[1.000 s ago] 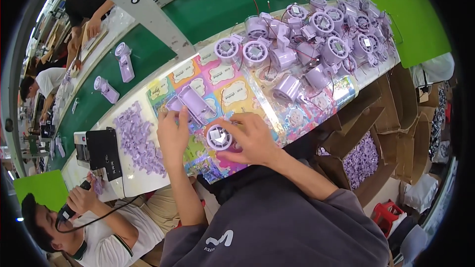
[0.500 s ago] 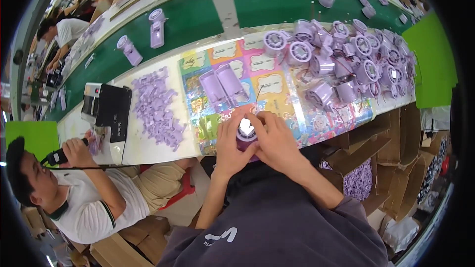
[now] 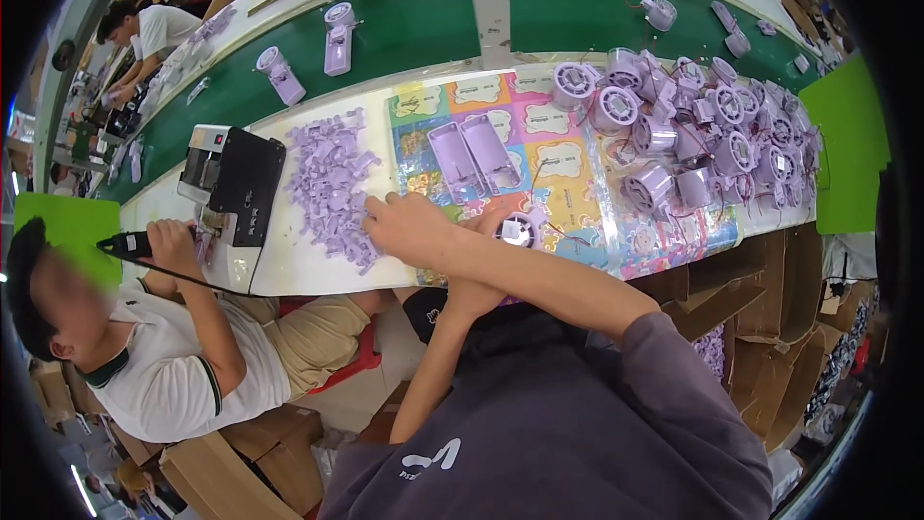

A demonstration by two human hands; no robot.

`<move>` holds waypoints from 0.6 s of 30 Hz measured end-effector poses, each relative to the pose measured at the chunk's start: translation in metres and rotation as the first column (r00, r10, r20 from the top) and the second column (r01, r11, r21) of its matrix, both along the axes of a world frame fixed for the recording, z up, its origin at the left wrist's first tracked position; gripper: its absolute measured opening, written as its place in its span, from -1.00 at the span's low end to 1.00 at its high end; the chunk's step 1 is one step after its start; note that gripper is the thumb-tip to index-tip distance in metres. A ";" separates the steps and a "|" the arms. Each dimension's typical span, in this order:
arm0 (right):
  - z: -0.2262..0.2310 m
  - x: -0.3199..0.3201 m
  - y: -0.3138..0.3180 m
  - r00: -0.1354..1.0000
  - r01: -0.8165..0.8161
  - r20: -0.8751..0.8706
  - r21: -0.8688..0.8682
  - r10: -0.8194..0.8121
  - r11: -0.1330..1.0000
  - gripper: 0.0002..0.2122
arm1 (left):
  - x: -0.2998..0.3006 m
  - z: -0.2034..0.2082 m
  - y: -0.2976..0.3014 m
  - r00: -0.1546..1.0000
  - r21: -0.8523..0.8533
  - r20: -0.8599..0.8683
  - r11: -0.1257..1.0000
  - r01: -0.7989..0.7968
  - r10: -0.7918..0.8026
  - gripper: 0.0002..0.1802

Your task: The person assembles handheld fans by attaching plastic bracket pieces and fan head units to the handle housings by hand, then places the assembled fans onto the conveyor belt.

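Observation:
My left hand (image 3: 478, 281) is closed around a light purple fan head (image 3: 518, 229) at the table's near edge, partly covered by my right forearm. A white piece shows in the middle of its round opening. My right arm crosses over the left, and my right hand (image 3: 412, 228) is at the right edge of a pile of small purple plastic parts (image 3: 332, 183). Its fingers are bent down and drawn in; whatever they pinch is hidden. Just beyond my hands, two long purple handle shells (image 3: 474, 159) lie side by side on a colourful printed sheet (image 3: 558, 195).
Many purple fan heads with wires (image 3: 731, 154) are heaped at the right. A green conveyor belt (image 3: 404, 29) with some fans runs behind a metal post (image 3: 489, 10). At left, a seated co-worker (image 3: 183, 347) holds a black tool beside a black machine (image 3: 245, 188). Cardboard boxes (image 3: 770, 318) stand lower right.
My right hand has left the fan head and swung left across my left arm to the small parts. My left hand keeps the fan head. The view has shifted slightly.

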State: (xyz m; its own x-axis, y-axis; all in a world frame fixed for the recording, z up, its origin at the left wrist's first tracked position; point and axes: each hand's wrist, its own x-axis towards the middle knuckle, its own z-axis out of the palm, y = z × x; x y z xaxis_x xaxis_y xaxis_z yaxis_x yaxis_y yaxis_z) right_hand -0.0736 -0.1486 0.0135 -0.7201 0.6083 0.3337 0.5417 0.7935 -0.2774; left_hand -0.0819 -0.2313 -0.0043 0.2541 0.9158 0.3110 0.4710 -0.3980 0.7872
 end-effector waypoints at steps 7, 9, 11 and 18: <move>-0.005 0.001 0.011 0.997 0.073 0.011 -0.136 -0.072 0.988 -0.82 | 0.003 0.001 0.000 0.996 -0.050 0.082 0.999 -0.021 0.025 -0.32; 0.005 0.007 0.010 0.994 0.098 -0.037 -0.086 -0.102 0.991 -0.82 | 0.002 -0.004 -0.002 0.997 0.012 0.067 0.999 -0.046 0.045 -0.33; 0.021 0.019 0.007 0.927 0.084 -0.342 -0.209 -0.153 0.974 -0.84 | -0.002 -0.008 -0.004 0.989 -0.236 0.144 0.972 0.026 0.009 -0.31; 0.063 0.131 -0.023 0.575 0.011 -0.707 -0.496 -0.411 0.868 -0.83 | 0.001 -0.004 0.004 0.998 0.052 0.046 0.998 -0.043 0.041 -0.18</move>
